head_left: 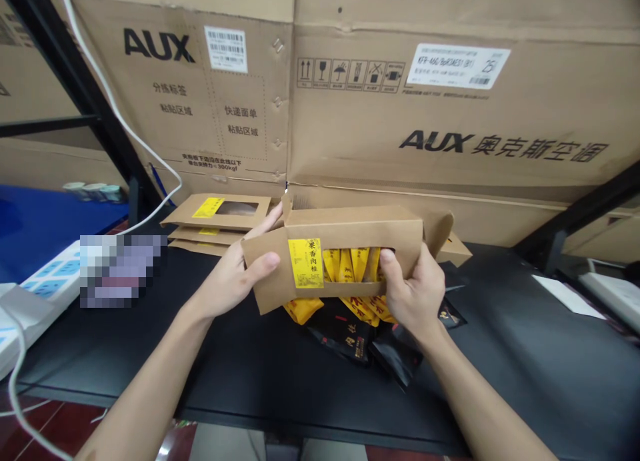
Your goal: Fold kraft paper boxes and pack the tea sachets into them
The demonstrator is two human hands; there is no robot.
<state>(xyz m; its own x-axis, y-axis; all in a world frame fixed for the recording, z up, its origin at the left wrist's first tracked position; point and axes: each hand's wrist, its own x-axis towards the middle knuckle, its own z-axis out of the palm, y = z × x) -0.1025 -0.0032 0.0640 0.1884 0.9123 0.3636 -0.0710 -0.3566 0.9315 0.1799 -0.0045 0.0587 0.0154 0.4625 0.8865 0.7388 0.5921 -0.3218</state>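
Note:
Between my two hands is a brown cardboard box (355, 222) with a yellow label and a window, its end flaps standing out at both sides. Yellow packets (353, 264) show through the window. My left hand (245, 268) grips the left end, thumb on the front flap and fingers behind. My right hand (415, 284) holds the right end, its thumb at the window's edge. Under the box, more yellow packets (367, 309) and black packets (345, 338) lie on the black table, partly hidden by the box and right hand.
Flat brown boxes (185, 211) with yellow labels are stacked behind my left hand. A white power strip (45, 281) and a white cable (120, 118) are at left. Large AUX cartons (345, 128) stand behind the table. White paper (567, 296) lies at right.

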